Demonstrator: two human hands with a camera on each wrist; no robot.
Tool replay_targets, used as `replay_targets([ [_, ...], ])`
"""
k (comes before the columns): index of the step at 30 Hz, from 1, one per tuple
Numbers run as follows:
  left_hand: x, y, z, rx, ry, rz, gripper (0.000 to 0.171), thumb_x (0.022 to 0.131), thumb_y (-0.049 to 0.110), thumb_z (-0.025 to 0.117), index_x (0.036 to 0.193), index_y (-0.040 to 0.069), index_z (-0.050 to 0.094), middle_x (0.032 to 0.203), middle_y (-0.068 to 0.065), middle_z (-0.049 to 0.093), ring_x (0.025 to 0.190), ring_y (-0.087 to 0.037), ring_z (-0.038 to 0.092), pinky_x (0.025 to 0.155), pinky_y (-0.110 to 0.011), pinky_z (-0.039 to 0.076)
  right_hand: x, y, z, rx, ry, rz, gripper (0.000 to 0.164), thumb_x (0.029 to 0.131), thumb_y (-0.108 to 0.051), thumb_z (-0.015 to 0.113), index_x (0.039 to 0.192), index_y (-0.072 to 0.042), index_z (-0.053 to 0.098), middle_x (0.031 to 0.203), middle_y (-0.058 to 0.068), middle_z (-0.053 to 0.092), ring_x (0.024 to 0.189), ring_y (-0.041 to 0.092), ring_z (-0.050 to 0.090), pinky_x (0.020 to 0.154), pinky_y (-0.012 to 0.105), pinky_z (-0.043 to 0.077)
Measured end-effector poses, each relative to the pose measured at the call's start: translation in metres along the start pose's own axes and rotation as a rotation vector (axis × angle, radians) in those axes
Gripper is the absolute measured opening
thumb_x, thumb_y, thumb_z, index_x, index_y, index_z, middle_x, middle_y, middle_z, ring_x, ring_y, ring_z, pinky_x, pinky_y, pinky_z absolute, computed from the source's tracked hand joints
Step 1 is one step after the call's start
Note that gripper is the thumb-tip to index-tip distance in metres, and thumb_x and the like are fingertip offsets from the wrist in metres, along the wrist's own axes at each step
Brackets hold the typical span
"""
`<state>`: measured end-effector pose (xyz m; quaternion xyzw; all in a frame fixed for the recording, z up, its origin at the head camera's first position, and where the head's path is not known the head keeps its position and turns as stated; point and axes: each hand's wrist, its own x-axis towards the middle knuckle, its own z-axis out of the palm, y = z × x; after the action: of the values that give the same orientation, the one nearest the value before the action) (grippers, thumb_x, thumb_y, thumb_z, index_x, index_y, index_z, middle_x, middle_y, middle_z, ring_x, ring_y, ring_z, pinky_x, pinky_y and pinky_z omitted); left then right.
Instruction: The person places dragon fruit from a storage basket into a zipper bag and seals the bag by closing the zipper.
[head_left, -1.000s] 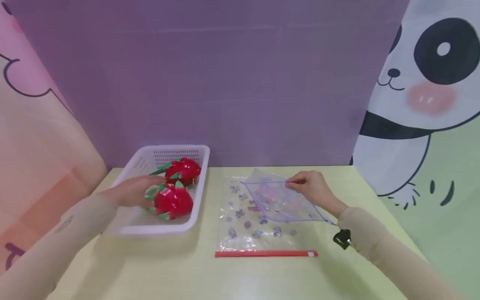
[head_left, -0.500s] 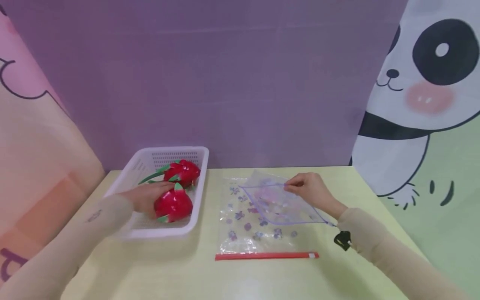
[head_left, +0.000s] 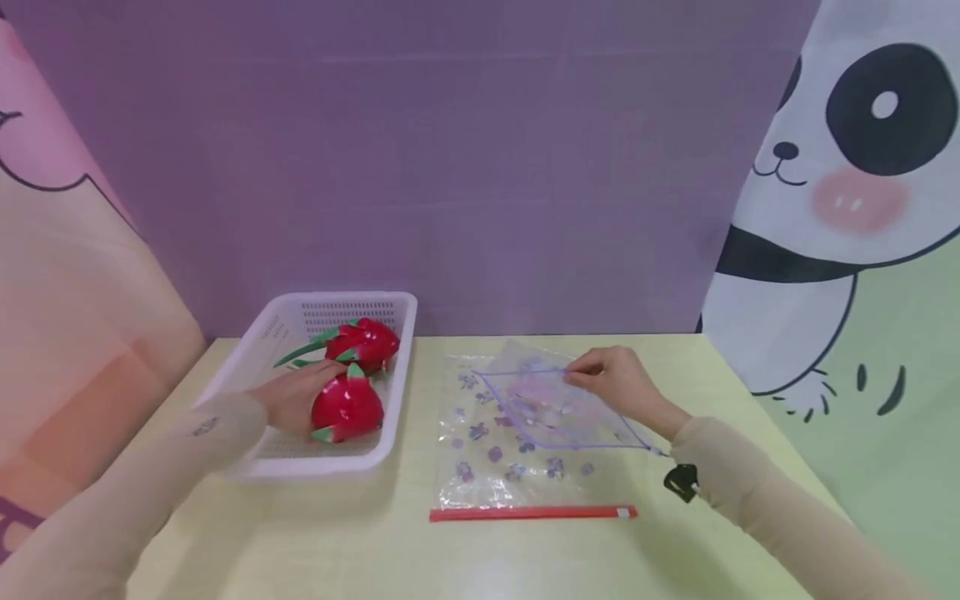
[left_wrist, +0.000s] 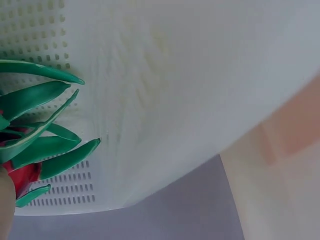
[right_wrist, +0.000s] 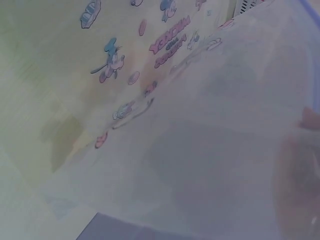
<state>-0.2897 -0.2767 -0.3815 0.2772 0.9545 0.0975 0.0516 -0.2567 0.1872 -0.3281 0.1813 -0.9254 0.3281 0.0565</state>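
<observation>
In the head view my left hand (head_left: 294, 398) is inside the white basket, with its fingers round the near toy dragon fruit (head_left: 348, 407), red with green tips. Part of that hand is hidden behind the fruit. A second red dragon fruit (head_left: 366, 343) lies just beyond it; long green leaves (left_wrist: 45, 150) and a bit of red show in the left wrist view. My right hand (head_left: 618, 379) pinches the upper edge of a see-through pouch (head_left: 570, 421) with purple edging, lifting it at a slant. Its film (right_wrist: 200, 165) fills much of the right wrist view.
Under the pouch lies a clear bag (head_left: 480, 454) printed with cartoon figures, its red slider strip (head_left: 532, 513) toward me. The basket (head_left: 408, 375) stands at the table's back left. A black tag (head_left: 681, 482) hangs by the right sleeve. A purple backdrop (head_left: 480, 167) rises behind the table.
My left hand has shifted right and closer round the near dragon fruit, covering its left-side leaves. The right hand and pouch have hardly moved.
</observation>
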Motion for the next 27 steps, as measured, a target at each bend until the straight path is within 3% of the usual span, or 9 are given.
replay_targets([
  [5,0.000,0.001,-0.006,0.052,0.002,0.035,0.100,0.055,0.039,0.085,0.135,0.004,0.036,0.133,-0.016,0.043,0.122,-0.038,0.039,0.088,-0.057,0.045,-0.001,0.000,0.000,0.005,0.015,-0.024,0.014,0.082,-0.014,0.068,0.091,-0.004,0.072,0.081,0.006,0.069,0.072,0.018,0.063,0.062,0.027,0.051],
  [10,0.000,0.005,-0.012,0.091,-0.034,0.004,0.102,0.053,0.038,0.086,0.135,0.003,0.035,0.131,-0.016,0.044,0.120,-0.038,0.042,0.083,-0.053,0.049,-0.001,-0.001,-0.001,0.017,0.021,-0.029,0.013,0.082,-0.013,0.068,0.090,-0.004,0.072,0.082,0.007,0.069,0.072,0.019,0.063,0.061,0.027,0.051],
  [16,-0.003,0.011,-0.014,0.059,-0.066,-0.034,0.105,0.052,0.040,0.086,0.135,0.002,0.035,0.131,-0.017,0.044,0.120,-0.038,0.041,0.082,-0.052,0.050,0.000,0.000,-0.001,0.018,0.021,-0.020,0.013,0.082,-0.014,0.068,0.090,-0.004,0.072,0.083,0.008,0.070,0.072,0.016,0.063,0.062,0.026,0.052],
  [22,-0.004,0.019,-0.018,0.032,-0.094,-0.061,0.103,0.050,0.030,0.088,0.133,0.000,0.035,0.129,-0.017,0.045,0.119,-0.038,0.040,0.083,-0.051,0.050,0.000,0.002,-0.001,0.026,0.021,-0.019,0.015,0.082,-0.015,0.068,0.091,-0.004,0.072,0.084,0.007,0.070,0.075,0.020,0.065,0.064,0.028,0.053],
  [27,-0.002,0.027,-0.022,0.010,-0.073,-0.047,0.098,0.047,0.026,0.089,0.127,0.000,0.038,0.122,-0.015,0.048,0.112,-0.034,0.045,0.080,-0.047,0.052,-0.002,0.003,-0.002,0.027,0.025,-0.016,0.015,0.082,-0.014,0.068,0.091,-0.004,0.072,0.085,0.008,0.070,0.074,0.018,0.064,0.064,0.029,0.053],
])
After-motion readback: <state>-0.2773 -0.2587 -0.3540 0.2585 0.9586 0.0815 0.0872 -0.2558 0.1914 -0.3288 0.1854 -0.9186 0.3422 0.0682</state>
